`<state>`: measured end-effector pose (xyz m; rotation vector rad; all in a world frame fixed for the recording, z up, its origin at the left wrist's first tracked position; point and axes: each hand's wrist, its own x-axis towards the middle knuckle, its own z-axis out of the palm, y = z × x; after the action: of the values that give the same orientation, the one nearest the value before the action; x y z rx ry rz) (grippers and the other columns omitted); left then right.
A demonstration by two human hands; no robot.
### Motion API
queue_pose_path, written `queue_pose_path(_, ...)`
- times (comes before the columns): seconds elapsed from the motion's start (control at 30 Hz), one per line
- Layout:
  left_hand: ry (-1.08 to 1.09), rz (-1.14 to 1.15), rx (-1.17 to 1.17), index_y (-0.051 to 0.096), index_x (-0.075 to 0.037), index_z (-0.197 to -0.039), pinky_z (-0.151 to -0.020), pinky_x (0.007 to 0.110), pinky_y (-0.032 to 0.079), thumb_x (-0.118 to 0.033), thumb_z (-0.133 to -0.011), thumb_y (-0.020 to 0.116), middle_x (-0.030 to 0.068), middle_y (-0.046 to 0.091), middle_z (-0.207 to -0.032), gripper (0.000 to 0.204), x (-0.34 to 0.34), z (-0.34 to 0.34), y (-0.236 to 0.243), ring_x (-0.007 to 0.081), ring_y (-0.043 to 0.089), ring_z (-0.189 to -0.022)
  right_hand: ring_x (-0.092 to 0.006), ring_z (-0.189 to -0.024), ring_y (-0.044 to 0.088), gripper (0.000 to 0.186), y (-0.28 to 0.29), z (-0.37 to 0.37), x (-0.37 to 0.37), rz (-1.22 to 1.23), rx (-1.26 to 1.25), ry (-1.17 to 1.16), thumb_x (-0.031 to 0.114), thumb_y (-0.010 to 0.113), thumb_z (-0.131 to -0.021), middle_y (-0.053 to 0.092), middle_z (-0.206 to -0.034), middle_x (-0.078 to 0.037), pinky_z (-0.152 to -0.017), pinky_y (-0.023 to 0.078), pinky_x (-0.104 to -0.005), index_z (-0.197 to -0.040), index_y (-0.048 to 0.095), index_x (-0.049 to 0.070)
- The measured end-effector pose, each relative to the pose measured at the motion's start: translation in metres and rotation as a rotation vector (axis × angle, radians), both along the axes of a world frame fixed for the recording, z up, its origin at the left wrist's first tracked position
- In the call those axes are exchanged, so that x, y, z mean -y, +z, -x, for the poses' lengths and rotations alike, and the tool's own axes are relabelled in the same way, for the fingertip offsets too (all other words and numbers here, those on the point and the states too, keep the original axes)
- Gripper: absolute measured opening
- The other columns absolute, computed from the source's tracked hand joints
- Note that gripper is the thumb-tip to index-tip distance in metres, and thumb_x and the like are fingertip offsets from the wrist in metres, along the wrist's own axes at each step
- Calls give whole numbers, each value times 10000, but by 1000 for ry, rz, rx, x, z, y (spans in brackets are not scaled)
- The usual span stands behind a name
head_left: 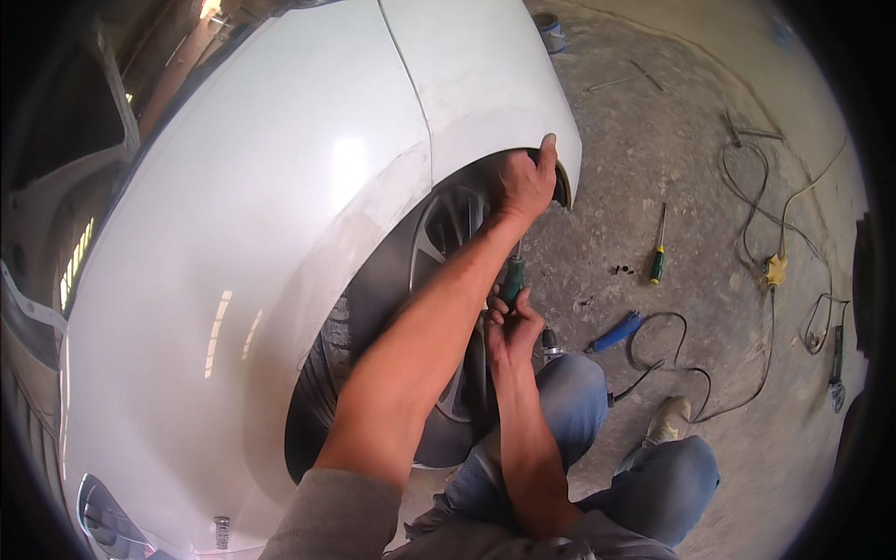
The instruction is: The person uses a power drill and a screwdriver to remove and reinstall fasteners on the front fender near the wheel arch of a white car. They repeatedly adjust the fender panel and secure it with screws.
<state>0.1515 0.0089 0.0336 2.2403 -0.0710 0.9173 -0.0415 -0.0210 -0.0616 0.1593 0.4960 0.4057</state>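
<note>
My left hand (528, 179) is at the top of the front wheel arch on the white car fender (467, 112), thumb up and fingers curled into the dark gap, hiding whatever they grip. My right hand (512, 322) grips the green handle of a screwdriver (512, 280) from below, its shaft pointing up toward my left hand; the tip is hidden. The tyre (336, 364) and grey alloy wheel (434, 233) sit behind my forearms. A metal tool (553, 343) is just right of my right hand.
On the concrete floor (616, 140) lie a yellow-green screwdriver (658, 261), small dark parts (623, 269), a blue-handled tool (611, 333), looping cables, a yellow connector block (775, 271) and a dark tool (837, 364). A can (551, 33) is beyond the car. My bent knees (569, 392) are below.
</note>
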Motion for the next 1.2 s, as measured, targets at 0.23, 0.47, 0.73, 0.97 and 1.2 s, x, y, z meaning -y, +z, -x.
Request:
queue_pose_path(0.23,61,-42,-184,699,77,-864,-718,474,514,-513,-991,539,307,672,-829,625,8,-2,6,486,660,-840,-121,-589,426,405,-24,-9,10,-502,284,121,448,508,-1027,527,-854,-79,-468,336,-209,-1112,543,53)
queue_pose_path(0.47,62,-83,-46,697,78,-844,-717,480,511,-514,-988,543,312,666,-820,629,-13,-4,-8,485,662,-830,-152,-623,408,526,39,-3,-1,-255,-268,40,468,558,-999,485,-784,-60,-578,375,-227,-1057,514,-53)
queue_pose_path(0.73,68,-62,-157,698,78,-854,-740,480,509,-507,-987,547,305,670,-821,619,5,-1,7,482,662,-843,-164,-632,431,507,-28,-4,-6,-800,386,136,458,565,-994,489,-770,-73,-577,391,-237,-1063,529,-43)
queue_pose_path(0.97,71,-61,-97,704,47,-928,-780,473,517,-415,-965,608,275,690,-902,473,-3,-2,0,473,657,-891,-208,-724,508,302,16,-1,-8,-427,-181,-20,285,581,-979,583,-1000,-136,-658,441,-272,-1095,544,9)
queue_pose_path(1.2,80,-64,-218,711,33,-944,-774,471,524,-386,-961,623,260,700,-905,428,5,1,11,467,662,-877,-141,-663,477,395,-27,-3,-1,-498,258,112,412,570,-1000,561,-903,-65,-559,418,-280,-1089,540,28)
